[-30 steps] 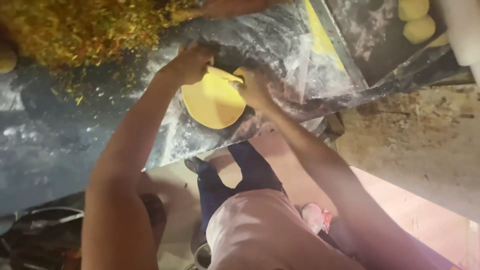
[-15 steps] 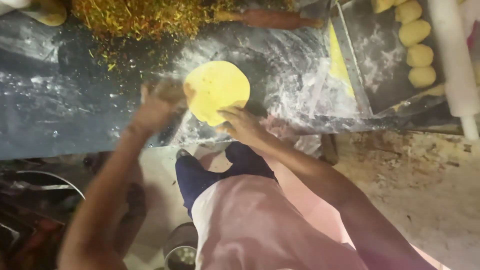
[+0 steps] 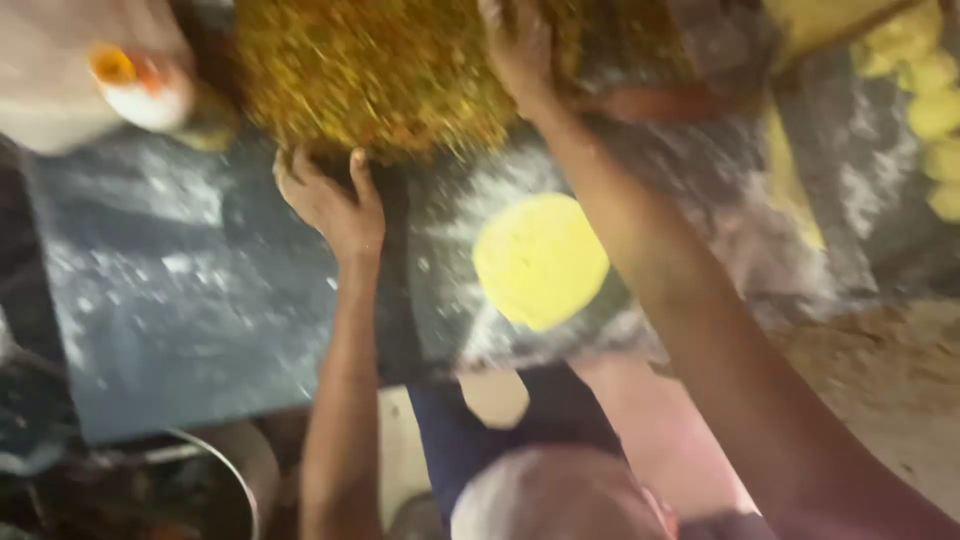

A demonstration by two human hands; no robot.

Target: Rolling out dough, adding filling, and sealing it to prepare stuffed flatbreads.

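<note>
Both hands are up at the big heap of yellow-green shredded filling (image 3: 400,70) at the far edge of the floury dark surface (image 3: 180,300). The left hand (image 3: 335,200) sits at the near edge of the heap, fingers spread and curled loosely against it, so the grip looks released, cupping rather than pinching anything. The right hand (image 3: 520,45) is planted further in on top of the heap, but it's blurry and I honestly cannot tell whether that grip is clenched on a scoop of the stuff or just resting. Nearer the body, apart from both hands, a flat round yellow dough disc (image 3: 540,260) lies on the floured patch, with the right forearm passing just beside it. To do this bit well, I'd say take a modest, compact handful so loose shreds don't trail across the surface, and use the cupped left hand as a wall to gather against. Further out: a row of yellow dough balls (image 3: 935,110) on the right, and a pale container with an orange cap (image 3: 120,80) at the top left.
</note>
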